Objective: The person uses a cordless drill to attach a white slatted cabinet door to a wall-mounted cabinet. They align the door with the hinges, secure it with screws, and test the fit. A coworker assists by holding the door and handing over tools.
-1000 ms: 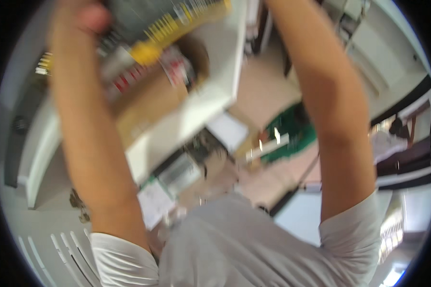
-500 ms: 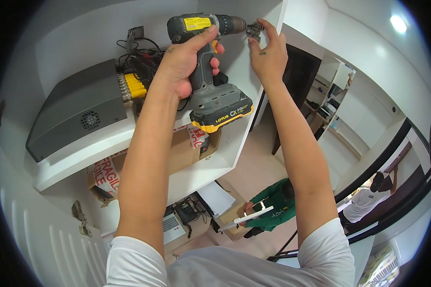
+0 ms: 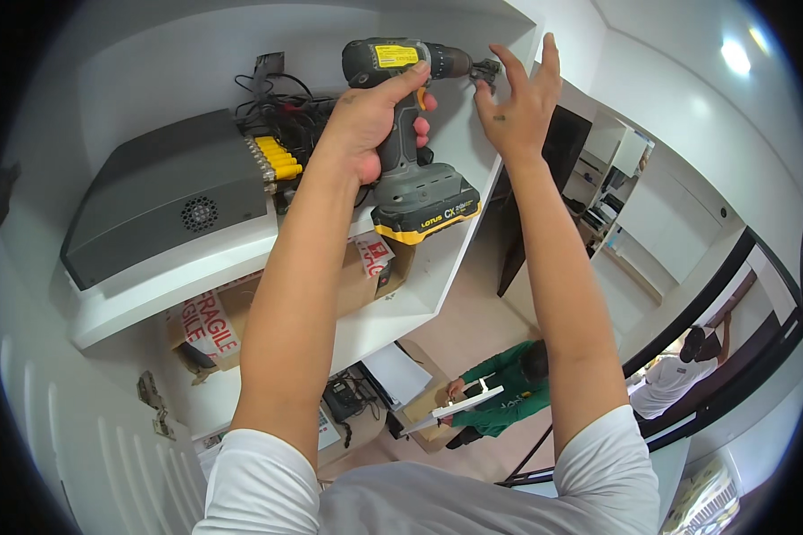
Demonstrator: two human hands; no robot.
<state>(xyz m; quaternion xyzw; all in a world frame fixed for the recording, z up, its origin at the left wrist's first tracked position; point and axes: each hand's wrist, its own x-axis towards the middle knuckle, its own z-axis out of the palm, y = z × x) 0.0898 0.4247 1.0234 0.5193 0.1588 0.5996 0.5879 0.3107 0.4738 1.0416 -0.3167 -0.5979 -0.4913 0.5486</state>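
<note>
My left hand (image 3: 370, 111) is wrapped around the grip of a grey and black cordless drill (image 3: 408, 147). The drill has a yellow-trimmed battery at its base. Its chuck points right, toward a small metal cabinet hinge (image 3: 484, 71) by the upper front edge of the cabinet's side panel (image 3: 459, 178). Whether the bit sits in a screw is too small to tell. My right hand (image 3: 519, 111) is beside the hinge with its fingers spread. Thumb and forefinger lie around the hinge, the thumb close to or touching it; the other fingers stretch upward.
A dark grey box with a round vent (image 3: 169, 192) and yellow-capped connectors (image 3: 277, 159) fills the shelf at left. Below sits a taped cardboard box (image 3: 317, 299). Another hinge (image 3: 154, 401) is on the left door. A person in green (image 3: 500, 383) holds a white panel below.
The view has shifted, so drill and hands appear farther right. My right hand's fingers have spread from a pinch near the hinge. The drill remains in my left hand.
</note>
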